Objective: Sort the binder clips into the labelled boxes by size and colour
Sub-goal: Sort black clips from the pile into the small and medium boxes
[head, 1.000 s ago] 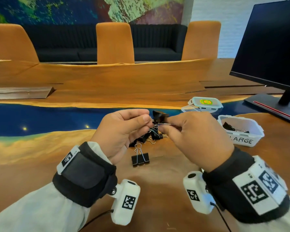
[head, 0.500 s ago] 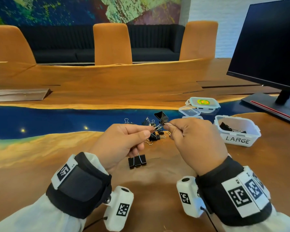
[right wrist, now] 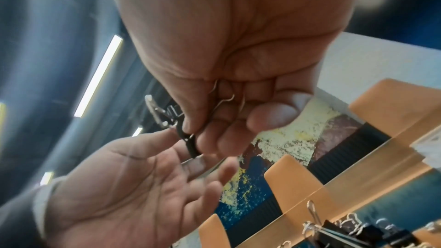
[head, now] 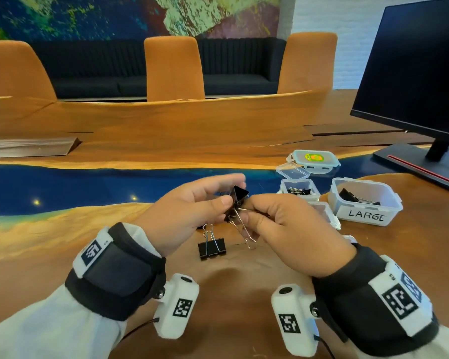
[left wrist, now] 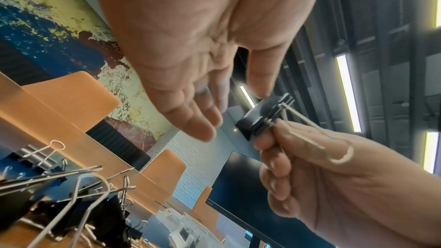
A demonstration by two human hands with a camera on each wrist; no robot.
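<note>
**Clips tangled mid-air over the table**

Right hand (head: pixel 293 229) is pinching two hooked-together black binder clips (head: pixel 237 203) by the wire handles; left hand (head: pixel 192 211) sits loose and open, thumb touching them. Another clip (head: pixel 212 246) lies underneath. LARGE box (head: pixel 364 203) sits right, monitor (head: pixel 415 71) behind it.

A long wooden table (head: pixel 145 125) with a blue resin band carried a lone black binder clip (head: pixel 212 247) near the front, a white plastic box marked LARGE (head: pixel 364 216) at right, a small clear box (head: pixel 299 190) of clips beside it, a lidded clear container (head: pixel 313 159) behind, and a black monitor's stand (head: pixel 410 159) farther right
</note>
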